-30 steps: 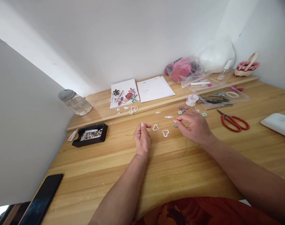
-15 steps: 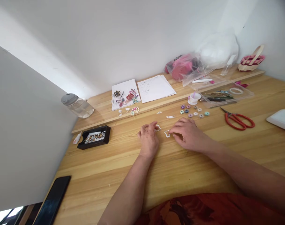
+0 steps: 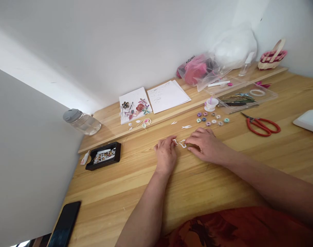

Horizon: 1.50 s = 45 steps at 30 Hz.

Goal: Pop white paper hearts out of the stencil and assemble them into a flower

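Note:
My left hand (image 3: 166,152) rests on the wooden table with its fingers curled together. Their tips are on a thin, curved white cut-out (image 3: 175,141), partly hidden by the hand. Just to the right lies another curved white cut-out (image 3: 182,145). My right hand (image 3: 204,145) reaches over this piece from the right. Its fingertips touch the edge of the piece, and its thumb is apart from the fingers. Beyond the hands lie pointed white pieces (image 3: 186,127) and a smaller white pair (image 3: 173,122).
Several small spools (image 3: 213,121) and red-handled scissors (image 3: 261,125) lie to the right, near a clear plastic tray (image 3: 272,97). A black box of beads (image 3: 117,151), a bottle (image 3: 91,125) and a phone (image 3: 65,224) are left. Paper sheets (image 3: 171,96) lie on the back ledge.
The right-hand curved cut-out has moved closer to the left one and changed angle. My right hand has shifted slightly with it. The whole view has tilted a little.

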Tool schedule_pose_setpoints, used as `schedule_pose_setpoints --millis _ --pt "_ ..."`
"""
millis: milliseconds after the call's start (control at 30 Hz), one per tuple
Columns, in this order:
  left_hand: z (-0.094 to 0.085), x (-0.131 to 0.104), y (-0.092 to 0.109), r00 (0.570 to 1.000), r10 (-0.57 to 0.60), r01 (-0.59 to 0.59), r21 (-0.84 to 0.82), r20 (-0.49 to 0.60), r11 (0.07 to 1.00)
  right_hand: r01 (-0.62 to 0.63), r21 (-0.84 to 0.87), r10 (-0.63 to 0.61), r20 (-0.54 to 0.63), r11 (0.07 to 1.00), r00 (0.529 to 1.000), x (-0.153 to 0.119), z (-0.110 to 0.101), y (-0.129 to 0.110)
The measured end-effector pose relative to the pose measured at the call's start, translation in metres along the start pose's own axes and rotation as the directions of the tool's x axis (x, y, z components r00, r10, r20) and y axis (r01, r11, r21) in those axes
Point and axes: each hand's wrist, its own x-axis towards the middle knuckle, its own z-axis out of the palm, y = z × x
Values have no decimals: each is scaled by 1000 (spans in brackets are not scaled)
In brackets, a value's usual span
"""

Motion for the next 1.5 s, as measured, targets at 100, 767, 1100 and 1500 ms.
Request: schedule_pose_setpoints --millis 100,767,1100,1500 --pt "0 1 0 1000 -1 1 -11 -3 1000 5 21 -5 -5 1000 1000 0 1 0" --pt "1 2 0 1000 3 -4 -32 -21 999 18 52 -17 -12 998 1000 0 0 -5" --pt "4 2 -5 999 21 -25 -146 -30 989 24 61 -25 6 998 1000 0 0 -4" --pt "4 5 -10 986 -99 64 -249 -132 966 2 69 3 -64 998 998 2 -1 -1"
